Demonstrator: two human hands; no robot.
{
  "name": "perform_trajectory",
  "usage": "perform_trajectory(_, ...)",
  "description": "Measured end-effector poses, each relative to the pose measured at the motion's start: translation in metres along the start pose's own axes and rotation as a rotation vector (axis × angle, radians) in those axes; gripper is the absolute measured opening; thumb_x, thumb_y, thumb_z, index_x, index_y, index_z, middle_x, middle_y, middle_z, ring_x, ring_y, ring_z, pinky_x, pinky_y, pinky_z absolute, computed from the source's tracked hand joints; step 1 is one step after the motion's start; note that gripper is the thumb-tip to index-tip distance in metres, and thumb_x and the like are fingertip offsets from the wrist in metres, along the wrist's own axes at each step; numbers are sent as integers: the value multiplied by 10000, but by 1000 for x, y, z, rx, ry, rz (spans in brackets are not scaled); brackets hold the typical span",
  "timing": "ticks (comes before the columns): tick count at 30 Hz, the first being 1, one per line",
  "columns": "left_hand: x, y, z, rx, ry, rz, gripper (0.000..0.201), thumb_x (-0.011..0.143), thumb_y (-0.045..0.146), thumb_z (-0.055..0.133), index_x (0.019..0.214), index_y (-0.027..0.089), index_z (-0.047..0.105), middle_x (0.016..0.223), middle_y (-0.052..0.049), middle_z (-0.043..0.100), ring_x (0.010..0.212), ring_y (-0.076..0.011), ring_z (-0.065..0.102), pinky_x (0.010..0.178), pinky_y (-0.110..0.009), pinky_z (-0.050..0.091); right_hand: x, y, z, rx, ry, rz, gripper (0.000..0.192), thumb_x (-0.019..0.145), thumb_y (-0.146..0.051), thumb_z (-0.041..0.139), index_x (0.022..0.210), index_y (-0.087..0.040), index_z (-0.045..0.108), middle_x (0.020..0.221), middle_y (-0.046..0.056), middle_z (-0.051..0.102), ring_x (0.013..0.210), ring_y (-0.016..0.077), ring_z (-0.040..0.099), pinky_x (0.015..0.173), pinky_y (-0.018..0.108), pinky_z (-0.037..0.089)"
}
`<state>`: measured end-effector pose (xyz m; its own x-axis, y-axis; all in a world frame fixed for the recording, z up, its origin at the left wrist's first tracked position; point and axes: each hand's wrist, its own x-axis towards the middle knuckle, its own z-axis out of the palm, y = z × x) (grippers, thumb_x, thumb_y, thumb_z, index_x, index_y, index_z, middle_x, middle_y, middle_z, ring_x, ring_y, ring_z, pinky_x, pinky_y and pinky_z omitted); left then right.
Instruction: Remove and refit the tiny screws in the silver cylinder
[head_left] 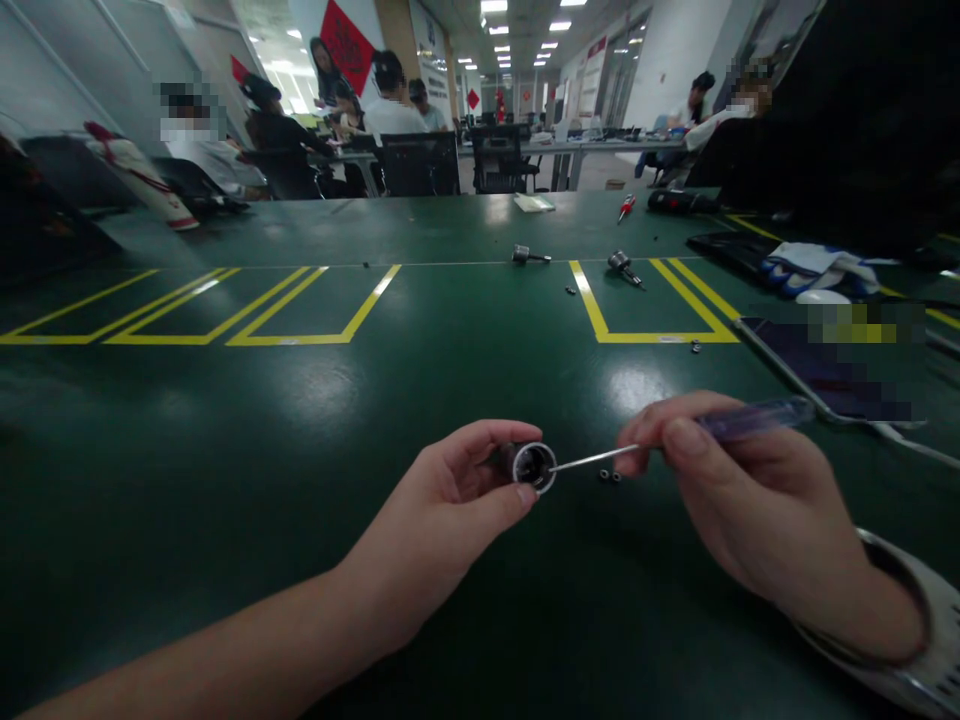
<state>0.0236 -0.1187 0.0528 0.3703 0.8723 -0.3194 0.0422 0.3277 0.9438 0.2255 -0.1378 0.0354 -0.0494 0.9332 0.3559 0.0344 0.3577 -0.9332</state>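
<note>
The left hand [450, 490] grips a small metal cylinder [531, 466] between thumb and fingers, holding it just above the dark green table [300, 420] with its open end turned toward the right. The right hand [750, 500] is closed around a screwdriver [705, 430] with a translucent purple handle, and the thin shaft runs leftward so that its tip meets the rim of the cylinder's opening. Two tiny dark screws [609, 475] lie on the table just beside the shaft, between the two hands. Farther back, inside a box marked with yellow tape [592, 310], rest two more metal parts, one [529, 256] near the tape's left line and another [622, 265] within the box. A red-handled screwdriver [625, 207] lies farther off, near a black tool [682, 201]. A blue and white glove [814, 266] sits at the right edge, well apart from the hands. Other people sit at tables in the background.
</note>
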Motion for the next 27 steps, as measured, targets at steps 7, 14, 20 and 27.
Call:
perform_trajectory(7, 0, -2, 3, 34, 34, 63, 297, 704, 123, 650, 990, 204, 631, 966, -34, 692, 910, -166, 634, 829, -306, 486, -12, -15, 2, -469, -235, -315, 135, 872, -201, 526, 983, -266, 568, 857, 35, 677, 831, 195, 633, 716, 335, 520)
perform_trajectory(14, 0, -1, 6, 67, 63, 60, 247, 705, 167, 649, 951, 193, 645, 926, -37, 693, 836, -161, 638, 777, -301, 496, -12, -15, 5, -628, -327, -487, 121, 887, -224, 517, 1007, -220, 529, 846, 53, 698, 842, 193, 648, 780, 338, 505)
perform_trajectory(20, 3, -2, 9, 61, 131, 60, 165, 705, 151, 620, 866, 176, 648, 896, -41, 702, 817, -179, 658, 745, -320, 517, -13, -13, 11, -616, -366, -543, 136, 866, -207, 549, 999, -236, 563, 797, 33, 693, 769, 195, 650, 755, 364, 515)
perform_trajectory(27, 5, -4, 11, 78, 182, 77, 182, 673, 127, 612, 842, 176, 658, 896, -41, 710, 808, -197, 665, 748, -351, 521, -14, -16, 14, -610, -383, -545, 111, 871, -214, 533, 964, -247, 584, 732, 32, 681, 707, 199, 644, 690, 357, 524)
